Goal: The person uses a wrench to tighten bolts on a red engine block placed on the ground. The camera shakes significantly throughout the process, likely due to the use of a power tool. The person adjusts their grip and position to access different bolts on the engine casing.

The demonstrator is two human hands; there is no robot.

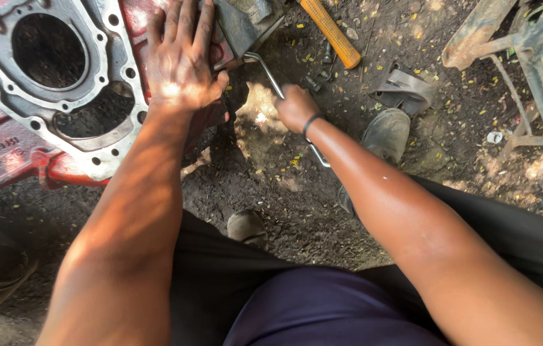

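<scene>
The left hand [181,61] lies flat, fingers spread, on the red engine block [47,96] on the dirt, while the right hand [296,107] is clenched around a bent steel wrench [270,75] reaching to the block's edge. Turning it cleanly probably needs steady downward bracing and a squarely seated socket. No packages or signs show; only raised cast marks on the block's lower left.

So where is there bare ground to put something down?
Bare dirt lies between the red engine block, the right hand and the shoe. It is crowded by the orange handle, where bolts lie.
</scene>
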